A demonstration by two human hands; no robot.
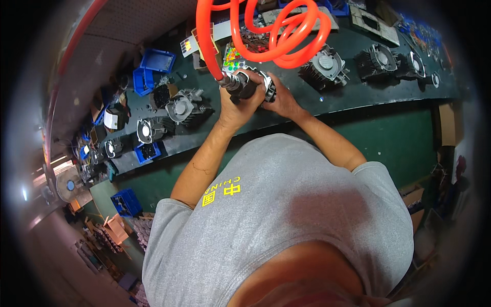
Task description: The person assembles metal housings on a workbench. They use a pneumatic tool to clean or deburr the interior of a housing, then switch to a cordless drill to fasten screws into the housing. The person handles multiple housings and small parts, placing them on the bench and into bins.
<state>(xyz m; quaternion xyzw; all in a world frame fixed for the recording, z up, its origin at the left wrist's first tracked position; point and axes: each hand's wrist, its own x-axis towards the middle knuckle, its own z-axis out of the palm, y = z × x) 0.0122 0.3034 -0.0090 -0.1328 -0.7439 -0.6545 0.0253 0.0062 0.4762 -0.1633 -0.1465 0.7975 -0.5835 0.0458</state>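
left grip (237, 110) wrapped round dark air tool (246, 90); orange hose (205, 41) joined to tool's back end. right grip (286, 104) clasping small metal part (269, 86), just right of air tool; cannot tell if the two touch. both held over dark green desk (368, 95). left of air tool: grey motor housing (182, 108), blue tray (158, 60) farther back. right of air tool: finned housing (326, 64).

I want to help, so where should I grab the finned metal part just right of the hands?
Probably hold the finned metal part by its dark ribbed sides, coming from the near edge of the table: the ribs should give grip, its pale round face points up, and the orange hose loops by its far left.
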